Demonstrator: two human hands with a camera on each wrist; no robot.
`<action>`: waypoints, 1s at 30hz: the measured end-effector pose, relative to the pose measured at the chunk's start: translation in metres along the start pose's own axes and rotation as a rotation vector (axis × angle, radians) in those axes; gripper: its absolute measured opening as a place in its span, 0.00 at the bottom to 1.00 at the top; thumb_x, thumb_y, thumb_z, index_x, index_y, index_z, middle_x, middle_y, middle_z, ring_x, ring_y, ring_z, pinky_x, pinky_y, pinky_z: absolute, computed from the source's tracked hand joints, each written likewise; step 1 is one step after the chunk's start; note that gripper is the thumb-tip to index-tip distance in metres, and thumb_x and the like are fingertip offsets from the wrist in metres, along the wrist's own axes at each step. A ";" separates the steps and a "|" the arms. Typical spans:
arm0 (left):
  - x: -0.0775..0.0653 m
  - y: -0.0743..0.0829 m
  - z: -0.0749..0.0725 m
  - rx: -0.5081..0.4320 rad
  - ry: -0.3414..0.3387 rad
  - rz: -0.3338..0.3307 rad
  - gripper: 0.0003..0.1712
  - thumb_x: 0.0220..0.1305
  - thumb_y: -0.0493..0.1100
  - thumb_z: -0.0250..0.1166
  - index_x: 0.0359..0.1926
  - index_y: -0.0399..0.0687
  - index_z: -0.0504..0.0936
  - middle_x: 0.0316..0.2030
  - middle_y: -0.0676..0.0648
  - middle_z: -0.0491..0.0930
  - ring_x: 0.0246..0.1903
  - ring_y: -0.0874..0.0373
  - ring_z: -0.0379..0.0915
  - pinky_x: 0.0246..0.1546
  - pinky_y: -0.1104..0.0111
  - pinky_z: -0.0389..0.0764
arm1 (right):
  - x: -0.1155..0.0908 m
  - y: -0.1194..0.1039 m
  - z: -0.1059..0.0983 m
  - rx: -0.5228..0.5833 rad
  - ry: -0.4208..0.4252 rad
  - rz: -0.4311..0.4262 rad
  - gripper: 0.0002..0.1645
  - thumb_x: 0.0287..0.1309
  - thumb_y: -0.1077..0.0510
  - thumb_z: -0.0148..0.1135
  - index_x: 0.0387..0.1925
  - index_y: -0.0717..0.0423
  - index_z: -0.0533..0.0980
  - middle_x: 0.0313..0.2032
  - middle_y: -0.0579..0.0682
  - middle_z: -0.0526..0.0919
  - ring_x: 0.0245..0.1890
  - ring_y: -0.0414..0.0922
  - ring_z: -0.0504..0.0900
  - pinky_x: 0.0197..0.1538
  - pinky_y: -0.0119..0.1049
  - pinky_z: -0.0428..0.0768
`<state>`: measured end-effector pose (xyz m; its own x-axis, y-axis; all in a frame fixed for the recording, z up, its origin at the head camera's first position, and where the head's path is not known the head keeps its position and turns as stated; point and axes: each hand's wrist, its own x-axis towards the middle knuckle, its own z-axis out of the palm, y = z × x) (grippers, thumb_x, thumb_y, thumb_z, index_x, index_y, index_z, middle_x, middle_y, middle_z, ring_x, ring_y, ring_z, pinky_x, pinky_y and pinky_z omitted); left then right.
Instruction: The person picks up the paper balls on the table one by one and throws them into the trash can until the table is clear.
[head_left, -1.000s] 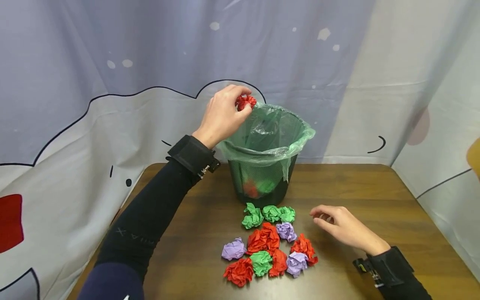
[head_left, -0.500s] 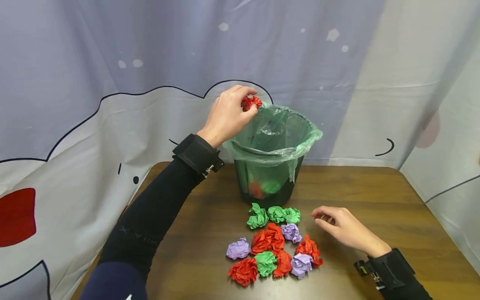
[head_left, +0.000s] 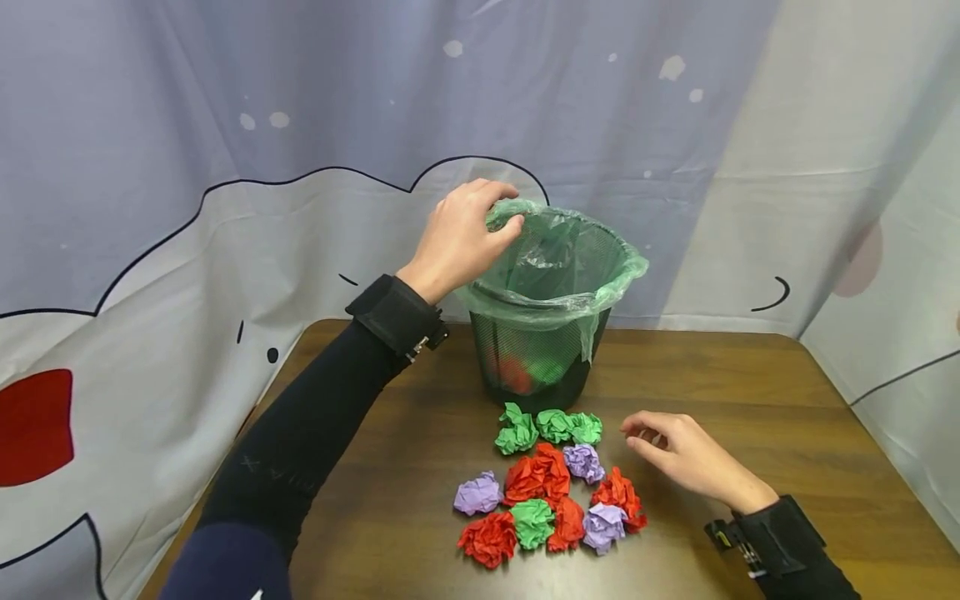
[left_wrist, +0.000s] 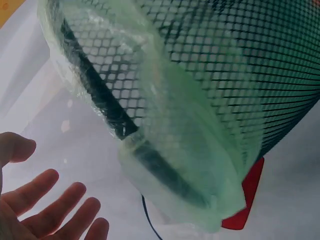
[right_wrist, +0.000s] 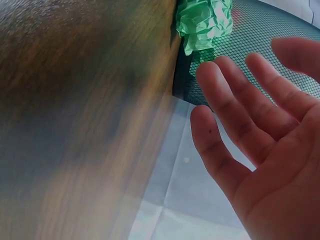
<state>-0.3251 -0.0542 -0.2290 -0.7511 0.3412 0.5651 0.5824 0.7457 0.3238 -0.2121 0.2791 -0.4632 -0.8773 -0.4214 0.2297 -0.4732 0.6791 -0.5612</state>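
Observation:
My left hand (head_left: 467,233) hovers over the left rim of a black mesh waste bin (head_left: 540,350), fingers apart and holding nothing. A thin green bag (left_wrist: 195,130) lines the bin and folds out over its rim. Through the mesh, red and green crumpled paper (head_left: 517,373) shows low inside. To the right of the paper balls, my right hand (head_left: 686,458) stays low over the table with relaxed fingers and nothing in it. In the right wrist view a green paper ball (right_wrist: 205,22) shows beyond its fingertips, by the bin's base.
Before the bin on the brown wooden table (head_left: 375,500) lie several crumpled balls: green ones (head_left: 555,426) nearest it, red ones (head_left: 488,539) and purple ones (head_left: 478,493) closer to me. A printed curtain (head_left: 337,100) hangs right behind the table.
The red paper ball that my left hand pinched above the rim has been let go and is gone from its fingers. My right hand has hardly moved.

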 end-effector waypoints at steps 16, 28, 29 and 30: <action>-0.057 -0.019 -0.009 -0.063 0.180 0.056 0.14 0.67 0.45 0.59 0.49 0.47 0.84 0.46 0.49 0.83 0.46 0.52 0.75 0.49 0.60 0.74 | 0.003 -0.003 0.003 -0.015 -0.053 -0.010 0.15 0.59 0.58 0.70 0.49 0.55 0.81 0.41 0.49 0.86 0.34 0.33 0.80 0.38 0.32 0.80; -0.104 -0.037 0.002 -0.121 0.222 0.062 0.11 0.67 0.41 0.59 0.43 0.44 0.85 0.37 0.48 0.82 0.35 0.56 0.74 0.38 0.63 0.74 | 0.011 -0.006 0.005 -0.105 0.020 -0.078 0.19 0.60 0.55 0.70 0.53 0.45 0.79 0.50 0.44 0.83 0.46 0.47 0.83 0.44 0.43 0.83; -0.108 -0.038 0.003 -0.120 0.225 0.059 0.10 0.67 0.41 0.59 0.43 0.45 0.85 0.37 0.49 0.82 0.34 0.56 0.74 0.38 0.64 0.75 | 0.012 -0.007 0.005 -0.121 0.022 -0.084 0.20 0.60 0.54 0.70 0.54 0.45 0.79 0.52 0.45 0.82 0.49 0.49 0.83 0.47 0.46 0.82; -0.112 -0.040 0.004 -0.120 0.225 0.056 0.10 0.67 0.41 0.59 0.43 0.45 0.85 0.36 0.49 0.82 0.34 0.56 0.74 0.37 0.64 0.75 | 0.013 -0.008 0.005 -0.135 0.021 -0.087 0.22 0.60 0.54 0.70 0.56 0.46 0.78 0.55 0.47 0.81 0.52 0.51 0.82 0.51 0.49 0.82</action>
<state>-0.2654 -0.1199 -0.3080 -0.6362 0.2338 0.7352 0.6640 0.6512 0.3675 -0.2195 0.2650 -0.4598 -0.8331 -0.4710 0.2901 -0.5531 0.7155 -0.4268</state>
